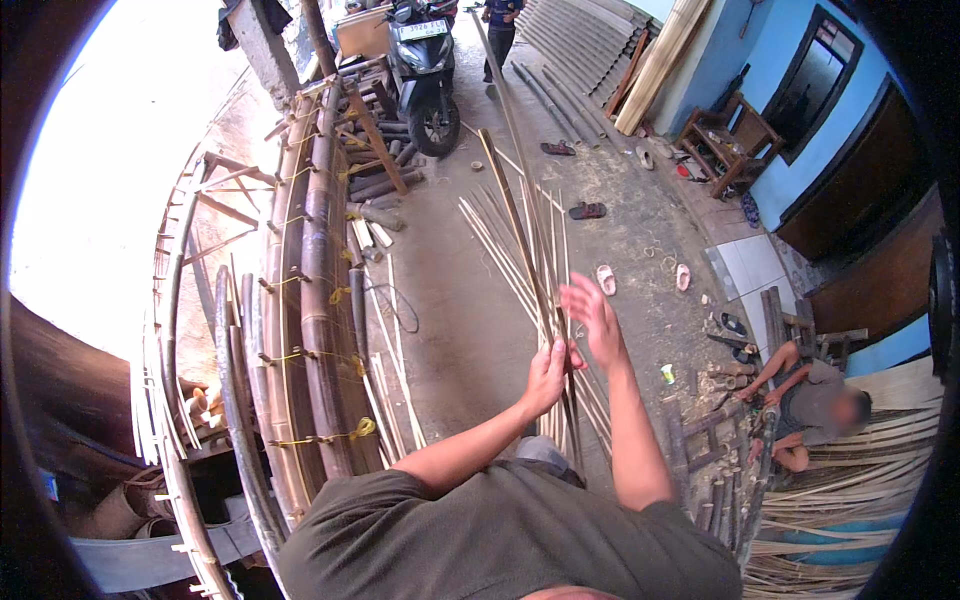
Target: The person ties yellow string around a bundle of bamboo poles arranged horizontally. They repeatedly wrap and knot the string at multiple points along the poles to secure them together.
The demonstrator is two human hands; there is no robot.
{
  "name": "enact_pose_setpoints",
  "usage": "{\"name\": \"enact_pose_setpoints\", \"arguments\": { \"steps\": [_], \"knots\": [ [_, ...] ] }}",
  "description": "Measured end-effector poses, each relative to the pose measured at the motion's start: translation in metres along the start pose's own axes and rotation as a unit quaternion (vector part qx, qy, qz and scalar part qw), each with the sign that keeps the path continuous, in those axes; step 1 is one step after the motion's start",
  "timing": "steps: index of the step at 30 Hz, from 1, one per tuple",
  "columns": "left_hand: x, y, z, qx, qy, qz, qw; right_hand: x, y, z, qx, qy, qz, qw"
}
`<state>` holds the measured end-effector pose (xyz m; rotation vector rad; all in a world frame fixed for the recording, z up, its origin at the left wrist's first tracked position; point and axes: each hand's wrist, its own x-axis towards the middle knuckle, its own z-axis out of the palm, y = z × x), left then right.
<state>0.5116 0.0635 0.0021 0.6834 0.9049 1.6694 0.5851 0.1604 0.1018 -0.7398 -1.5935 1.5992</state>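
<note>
My left hand (547,375) grips a bundle of long thin bamboo strips (520,215) that rise up and away from me toward the ground ahead. My right hand (592,318) is held beside the bundle with its fingers spread, touching or just next to the strips from the right. The strips fan out a little above my hands. Their lower ends pass down behind my left hand and are hidden by my body.
A fence of thick bamboo poles (315,300) tied with yellow cord runs along my left. More loose strips (395,390) lie on the dirt ground. A motor scooter (425,60) stands ahead. A seated person (815,405) works at the right among woven bamboo (850,500).
</note>
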Motion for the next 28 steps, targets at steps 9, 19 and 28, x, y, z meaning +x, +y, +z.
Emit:
{"name": "enact_pose_setpoints", "arguments": {
  "steps": [9, 19, 28],
  "knots": [
    [-0.019, 0.029, -0.062, 0.079, -0.066, -0.075, 0.992, 0.060, -0.001, 0.109, -0.038, -0.004, 0.016, 0.999],
    [0.077, 0.110, -0.087, 0.100, -0.035, -0.059, 0.993, 0.101, 0.029, 0.094, -0.138, 0.043, -0.073, 0.987],
    [0.223, 0.185, -0.133, 0.142, 0.002, -0.045, 0.989, 0.156, 0.065, 0.053, -0.040, 0.073, 0.032, 0.996]
  ]
}}
